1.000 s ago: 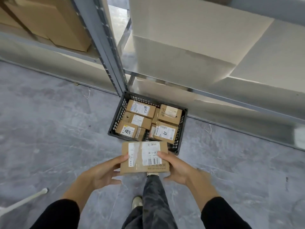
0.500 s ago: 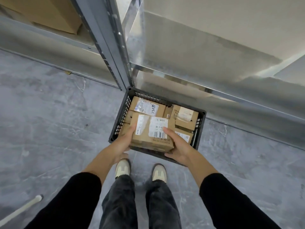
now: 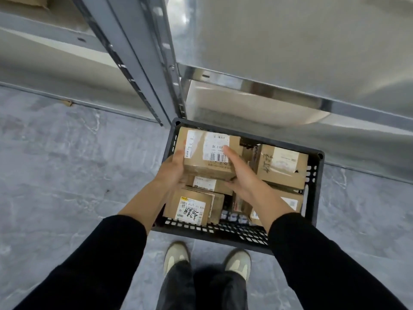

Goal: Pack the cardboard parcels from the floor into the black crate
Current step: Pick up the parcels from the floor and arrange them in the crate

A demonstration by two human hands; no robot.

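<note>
Both hands, the left hand [image 3: 173,168] and right hand [image 3: 241,175], clamp the cardboard parcel [image 3: 209,153] by its short ends, its long axis running left to right, over the black crate's [image 3: 316,186] far left corner, atop parcels already packed.

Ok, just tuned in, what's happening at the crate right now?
A person holds a cardboard parcel in both hands, left hand and right hand, over the far left part of the black crate. It sits above other parcels already packed inside. The crate stands on the floor against a metal shelf.
</note>
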